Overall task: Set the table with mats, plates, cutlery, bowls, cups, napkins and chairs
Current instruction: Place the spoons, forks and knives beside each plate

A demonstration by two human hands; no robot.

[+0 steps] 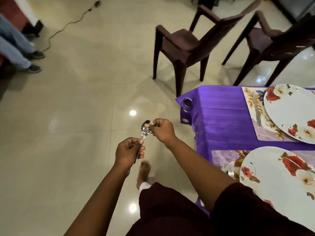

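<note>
1. A table with a purple cloth (pixel 221 116) sits at the right, just beside the person
2. Two flowery mats lie on the cloth, a far mat (pixel 255 116) and a near mat (pixel 221 157)
3. A white plate with red flowers sits on each mat, a far plate (pixel 293 113) and a near plate (pixel 279 184)
4. A knife (pixel 256 108) lies on the far mat, just left of the far plate
5. A fork (pixel 230 169) lies on the near mat, just left of the near plate
6. Two dark brown chairs stand on the floor behind the table, a left chair (pixel 184 43) and a right chair (pixel 272 41), both pulled away from it
7. A thin cord (pixel 68 24) snakes over the shiny tile floor (pixel 76 108) far off
8. Another person's legs and shoes (pixel 34 62) show at the left edge, well apart from the table
9. The person's bare foot (pixel 144 172) is on the floor under the hands
10. The spoons (pixel 145 130) are up in the air over the floor, left of the table corner; it looks like more than one, stacked
11. The left hand (pixel 127 150) is curled tight round the handles, thumb on top
12. The right hand (pixel 162 130) pinches the round bowl end with its fingertips (pixel 154 124), the other fingers curled in
</note>
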